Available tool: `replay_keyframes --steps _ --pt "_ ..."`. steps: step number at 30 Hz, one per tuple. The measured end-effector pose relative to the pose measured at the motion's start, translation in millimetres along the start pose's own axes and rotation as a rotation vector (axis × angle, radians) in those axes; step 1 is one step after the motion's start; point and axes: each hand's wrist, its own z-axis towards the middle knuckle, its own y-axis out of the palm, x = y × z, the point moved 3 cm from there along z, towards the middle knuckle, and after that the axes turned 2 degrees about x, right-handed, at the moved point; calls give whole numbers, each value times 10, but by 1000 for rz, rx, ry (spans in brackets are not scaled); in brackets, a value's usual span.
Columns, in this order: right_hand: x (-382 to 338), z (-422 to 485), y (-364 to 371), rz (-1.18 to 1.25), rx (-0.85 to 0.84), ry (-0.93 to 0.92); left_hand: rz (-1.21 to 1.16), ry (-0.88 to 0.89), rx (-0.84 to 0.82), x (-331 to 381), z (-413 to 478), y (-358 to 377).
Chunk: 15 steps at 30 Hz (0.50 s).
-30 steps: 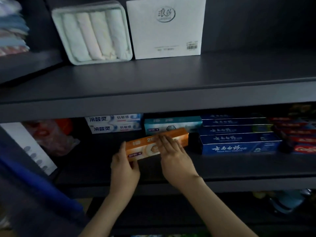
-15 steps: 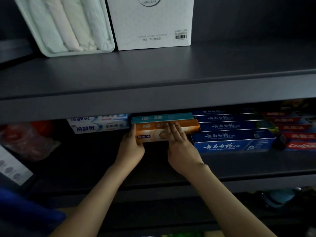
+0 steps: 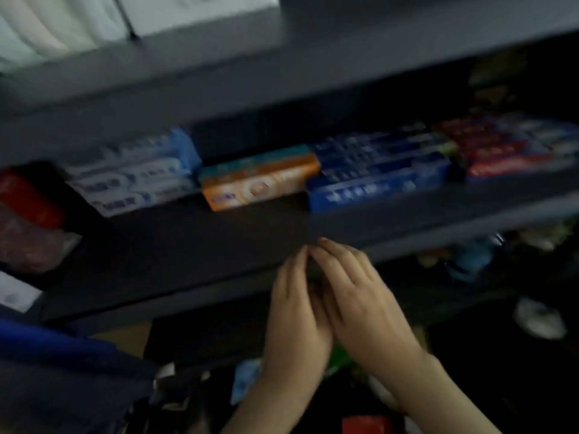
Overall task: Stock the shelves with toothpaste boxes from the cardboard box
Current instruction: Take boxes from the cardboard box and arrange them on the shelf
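Flat on dark matte shelf (image 3: 188, 252): orange cardboard toothpaste box (image 3: 260, 186), long axis left-right. Below it, left hand (image 3: 297, 314) and right hand (image 3: 360, 302) relaxed, empty.

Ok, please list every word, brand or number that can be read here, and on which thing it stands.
Nothing can be read; blur smears all print.
White and blue toothpaste boxes: dark characters, too blurred.
Orange toothpaste box: purple label, too blurred.
Dark blue toothpaste boxes: white characters, too blurred.
Red toothpaste boxes: white lettering, too blurred.
White box on the upper shelf: no legible print.
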Motion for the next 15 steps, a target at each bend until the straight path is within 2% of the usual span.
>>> replay_keyframes --steps 1,3,5,6,8,11,15 --pt "72 -338 -173 18 25 64 -83 43 -16 190 -266 148" --pt "262 -1144 -504 9 49 245 -200 71 -167 536 -886 502" --pt "464 -2058 -708 -39 54 467 -280 68 -420 826 -1553 893" --pt "563 -2694 -849 -68 36 627 -311 47 -619 1044 -2025 1166" --pt "633 -3598 -815 -80 -23 790 -300 1 -935 1159 -2618 1484" --pt "556 -5205 -860 -63 -95 1136 -238 79 -1296 1467 -3671 1976" --pt "256 -6877 -792 -25 -140 1668 -171 154 -1579 1677 -4809 2380"
